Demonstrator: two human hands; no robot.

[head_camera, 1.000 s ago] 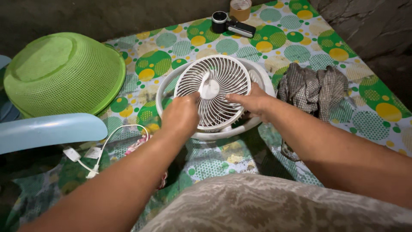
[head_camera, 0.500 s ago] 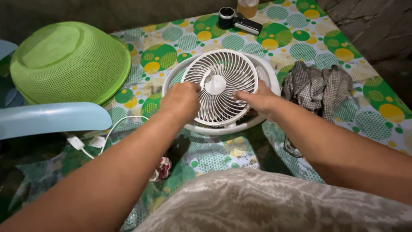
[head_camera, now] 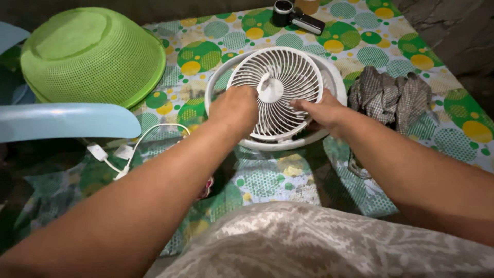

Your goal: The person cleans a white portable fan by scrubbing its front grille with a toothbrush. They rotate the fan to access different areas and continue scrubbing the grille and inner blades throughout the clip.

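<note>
A white round fan (head_camera: 288, 72) lies flat on a mat with green and yellow dots (head_camera: 360, 51). Its grille faces up inside a white ring frame (head_camera: 337, 82). My left hand (head_camera: 234, 110) is closed on the grille's left rim. Fingers of my right hand (head_camera: 321, 110) press on the grille's right rim. A pale strip-like piece (head_camera: 263, 82) sticks up near the fan's hub; I cannot tell what it is.
An upturned green mesh basket (head_camera: 87, 54) sits at the left. A pale blue plastic edge (head_camera: 62, 121) lies below it. A white cable with plug (head_camera: 118, 159) lies near my left arm. A checked cloth (head_camera: 393, 95) is right of the fan. A black device (head_camera: 296, 18) is at the top.
The view has shifted, so everything sits a little higher and further right in the frame. Both hands stay on the fan grille, and the grille seems slightly turned.
</note>
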